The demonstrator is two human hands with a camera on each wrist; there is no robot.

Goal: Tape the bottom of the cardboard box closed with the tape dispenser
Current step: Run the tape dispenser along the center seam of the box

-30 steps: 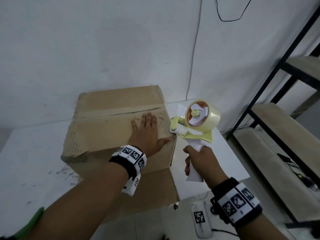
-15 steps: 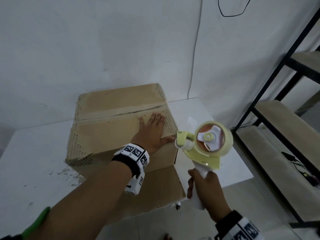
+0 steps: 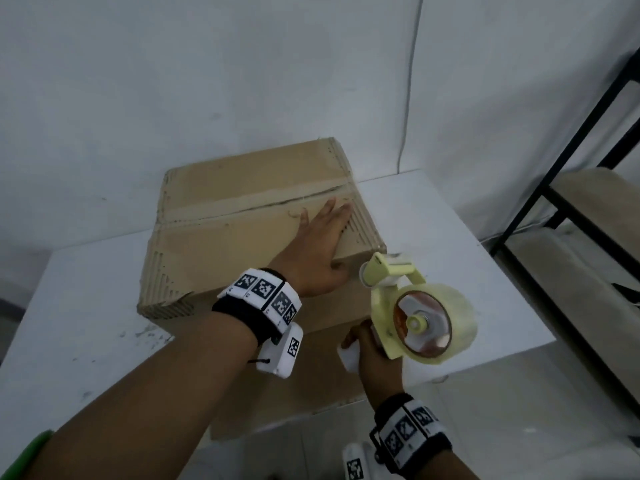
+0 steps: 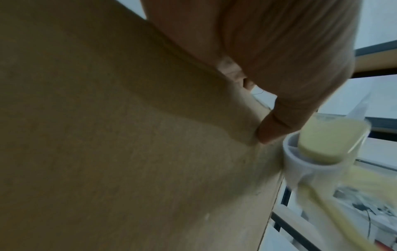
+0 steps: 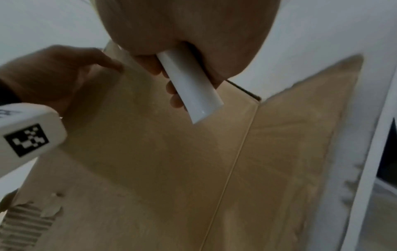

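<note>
Though the flaps lie folded down: the seam shows no fresh strip, so the taping looks barely begun.
Table (image 3: 86, 306): bears the cardboard box (image 3: 242, 209), bottom up.
Left hand (image 3: 318, 251): spread flat, pressing the near flap.
Tape dispenser (image 3: 415, 313): nose at the box's near right corner.
Right hand (image 3: 372, 358): curled round its white handle.
Shelf rack (image 3: 571, 216): well apart, no obstacle.

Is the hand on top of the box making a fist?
No, the left hand lies flat with straight fingers on the cardboard box.
</note>
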